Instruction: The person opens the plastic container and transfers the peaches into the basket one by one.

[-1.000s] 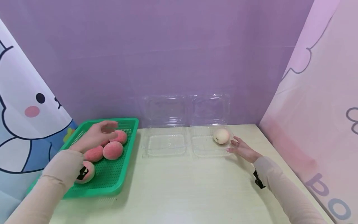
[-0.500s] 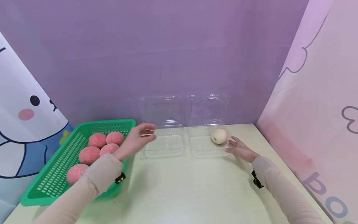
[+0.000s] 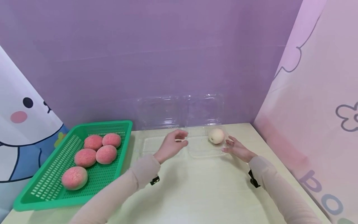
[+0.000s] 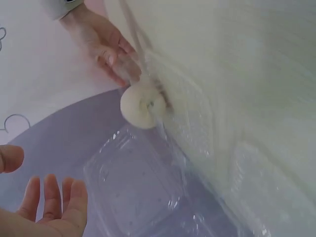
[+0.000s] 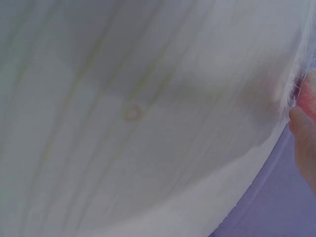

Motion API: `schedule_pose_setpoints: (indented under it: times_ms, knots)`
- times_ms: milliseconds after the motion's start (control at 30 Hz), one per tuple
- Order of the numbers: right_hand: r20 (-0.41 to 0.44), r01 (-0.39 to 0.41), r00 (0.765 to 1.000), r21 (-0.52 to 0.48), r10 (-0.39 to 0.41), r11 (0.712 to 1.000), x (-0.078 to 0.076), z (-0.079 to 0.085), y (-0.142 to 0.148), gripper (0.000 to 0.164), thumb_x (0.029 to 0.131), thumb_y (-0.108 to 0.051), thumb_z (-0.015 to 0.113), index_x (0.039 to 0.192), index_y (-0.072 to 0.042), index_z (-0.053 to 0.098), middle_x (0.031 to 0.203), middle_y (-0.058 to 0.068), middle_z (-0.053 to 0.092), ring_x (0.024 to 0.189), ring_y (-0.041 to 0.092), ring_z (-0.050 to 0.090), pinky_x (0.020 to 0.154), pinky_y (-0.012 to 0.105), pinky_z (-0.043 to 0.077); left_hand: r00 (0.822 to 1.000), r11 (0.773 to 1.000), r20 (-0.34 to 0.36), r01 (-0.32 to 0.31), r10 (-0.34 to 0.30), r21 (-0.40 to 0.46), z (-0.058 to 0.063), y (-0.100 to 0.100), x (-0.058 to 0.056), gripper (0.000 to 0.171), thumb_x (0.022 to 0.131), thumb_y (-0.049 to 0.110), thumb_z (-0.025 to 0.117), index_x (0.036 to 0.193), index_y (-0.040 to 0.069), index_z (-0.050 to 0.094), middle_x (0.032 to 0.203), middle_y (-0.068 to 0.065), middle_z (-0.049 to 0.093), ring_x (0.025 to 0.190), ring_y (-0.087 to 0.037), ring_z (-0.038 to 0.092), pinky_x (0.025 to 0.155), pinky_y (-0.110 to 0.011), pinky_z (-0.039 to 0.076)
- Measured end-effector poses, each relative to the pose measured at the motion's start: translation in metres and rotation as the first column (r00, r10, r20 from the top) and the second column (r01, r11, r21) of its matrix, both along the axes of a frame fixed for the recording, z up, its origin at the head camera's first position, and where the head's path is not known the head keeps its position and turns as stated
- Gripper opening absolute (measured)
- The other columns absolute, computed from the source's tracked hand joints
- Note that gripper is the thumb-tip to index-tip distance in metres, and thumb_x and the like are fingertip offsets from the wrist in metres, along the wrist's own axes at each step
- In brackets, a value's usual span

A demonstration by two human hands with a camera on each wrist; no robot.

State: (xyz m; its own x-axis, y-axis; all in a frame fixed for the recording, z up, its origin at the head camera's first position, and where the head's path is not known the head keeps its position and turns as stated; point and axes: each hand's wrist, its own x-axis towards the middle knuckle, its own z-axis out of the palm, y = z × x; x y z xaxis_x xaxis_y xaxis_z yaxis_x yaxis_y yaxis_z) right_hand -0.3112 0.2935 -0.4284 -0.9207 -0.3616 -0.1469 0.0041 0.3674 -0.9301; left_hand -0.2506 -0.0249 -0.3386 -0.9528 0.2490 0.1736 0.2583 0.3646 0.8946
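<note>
My left hand (image 3: 171, 146) hovers over the left clear plastic clamshell box (image 3: 151, 146), its loosely curved fingers and thumb apart with nothing between them. A pale peach (image 3: 216, 136) with a pink blush sits in the right-hand clear clamshell box (image 3: 199, 152). Beside that box's right wall, my right hand (image 3: 237, 149) has its thumb and fingers spread at the corner. In the right wrist view the thumb (image 5: 302, 136) touches the plastic edge. Both lids (image 3: 159, 112) stand raised against the purple backdrop. In the left wrist view the peach (image 4: 140, 106) shows its stem hollow.
A green mesh basket (image 3: 123, 165) on the left side of the table holds several pinkish-red peaches (image 3: 85, 157). The pale table (image 3: 195, 193) ends at the purple cloth (image 3: 167, 56) behind. Printed cloths close off both sides.
My left hand has moved right, from above the peaches in the basket to over the left clear box, empty throughout. The right hand stays by the right box. The view has shifted slightly.
</note>
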Motion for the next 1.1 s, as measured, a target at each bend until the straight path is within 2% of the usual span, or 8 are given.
schedule_pose_setpoints:
  times_ms: [100, 333, 667, 733, 800, 900, 1033, 1100]
  knots:
    - [0.028, 0.028, 0.999, -0.028, -0.027, 0.999, 0.0, 0.0, -0.002, 0.098, 0.086, -0.022, 0.061, 0.143, 0.0, -0.016, 0.149, 0.029, -0.002, 0.137, 0.044, 0.002, 0.11, 0.056, 0.009, 0.999, 0.999, 0.006, 0.032, -0.032, -0.016, -0.012, 0.017, -0.008, 0.032, 0.084, 0.009, 0.062, 0.116, 0.007, 0.057, 0.116, -0.01, 0.059, 0.11, -0.027, 0.054, 0.095, -0.035, 0.046]
    - [0.046, 0.062, 0.997, -0.014, -0.061, 0.998, -0.002, -0.001, -0.003, 0.096, 0.087, -0.019, 0.061, 0.144, -0.002, -0.014, 0.15, 0.028, 0.0, 0.138, 0.042, 0.002, 0.111, 0.055, 0.009, 0.999, 0.995, 0.031, 0.044, -0.041, -0.09, -0.033, 0.053, -0.028, 0.035, 0.084, 0.013, 0.062, 0.119, 0.01, 0.057, 0.118, -0.008, 0.059, 0.112, -0.023, 0.054, 0.094, -0.033, 0.045]
    - [0.046, 0.077, 0.996, -0.021, -0.076, 0.997, -0.004, -0.002, -0.002, 0.093, 0.087, -0.017, 0.06, 0.144, -0.002, -0.012, 0.15, 0.027, 0.001, 0.138, 0.041, 0.002, 0.111, 0.055, 0.01, 0.996, 0.958, -0.024, 0.071, -0.08, -0.277, -0.043, 0.109, -0.066, 0.042, 0.085, 0.014, 0.06, 0.127, 0.009, 0.053, 0.129, -0.005, 0.055, 0.121, -0.021, 0.049, 0.1, -0.034, 0.042]
    - [0.051, 0.079, 0.996, -0.026, -0.078, 0.997, -0.006, -0.003, -0.003, 0.093, 0.087, -0.017, 0.06, 0.144, -0.002, -0.012, 0.15, 0.027, 0.001, 0.139, 0.04, 0.002, 0.112, 0.054, 0.009, 0.992, 0.928, -0.072, 0.068, -0.101, -0.366, -0.046, 0.119, -0.076, 0.043, 0.085, 0.013, 0.061, 0.127, 0.009, 0.053, 0.13, -0.005, 0.054, 0.122, -0.02, 0.048, 0.101, -0.032, 0.04]
    - [0.045, 0.075, 0.996, -0.026, -0.074, 0.997, -0.006, -0.003, -0.003, 0.092, 0.087, -0.016, 0.059, 0.144, -0.001, -0.012, 0.15, 0.027, 0.001, 0.139, 0.04, 0.002, 0.112, 0.054, 0.009, 0.983, 0.884, -0.126, 0.059, -0.131, -0.464, -0.049, 0.127, -0.084, 0.044, 0.084, 0.012, 0.062, 0.127, 0.009, 0.053, 0.13, -0.005, 0.054, 0.121, -0.02, 0.049, 0.101, -0.03, 0.04]
    - [0.046, 0.078, 0.996, -0.021, -0.077, 0.997, -0.005, -0.002, -0.003, 0.091, 0.087, -0.016, 0.059, 0.144, -0.001, -0.011, 0.15, 0.027, 0.002, 0.139, 0.039, 0.003, 0.112, 0.053, 0.009, 0.964, 0.787, -0.185, 0.037, -0.19, -0.615, -0.052, 0.136, -0.094, 0.045, 0.084, 0.012, 0.063, 0.128, 0.01, 0.053, 0.131, -0.004, 0.054, 0.121, -0.018, 0.05, 0.102, -0.028, 0.039]
    - [0.037, 0.072, 0.997, -0.016, -0.071, 0.997, -0.003, -0.002, -0.002, 0.091, 0.088, -0.016, 0.059, 0.144, 0.0, -0.011, 0.15, 0.027, 0.001, 0.139, 0.039, 0.002, 0.112, 0.053, 0.009, 0.946, 0.668, -0.197, 0.028, -0.259, -0.743, -0.051, 0.146, -0.1, 0.047, 0.086, 0.014, 0.062, 0.131, 0.012, 0.05, 0.134, -0.001, 0.051, 0.123, -0.016, 0.048, 0.104, -0.026, 0.036]
    - [0.032, 0.071, 0.997, -0.021, -0.07, 0.997, -0.001, -0.002, -0.001, 0.091, 0.087, -0.016, 0.059, 0.144, -0.001, -0.01, 0.15, 0.027, 0.001, 0.139, 0.039, 0.001, 0.112, 0.053, 0.009, 0.935, 0.624, -0.202, 0.025, -0.29, -0.781, -0.049, 0.152, -0.102, 0.045, 0.087, 0.015, 0.06, 0.131, 0.012, 0.049, 0.135, -0.001, 0.05, 0.125, -0.016, 0.046, 0.106, -0.025, 0.034]
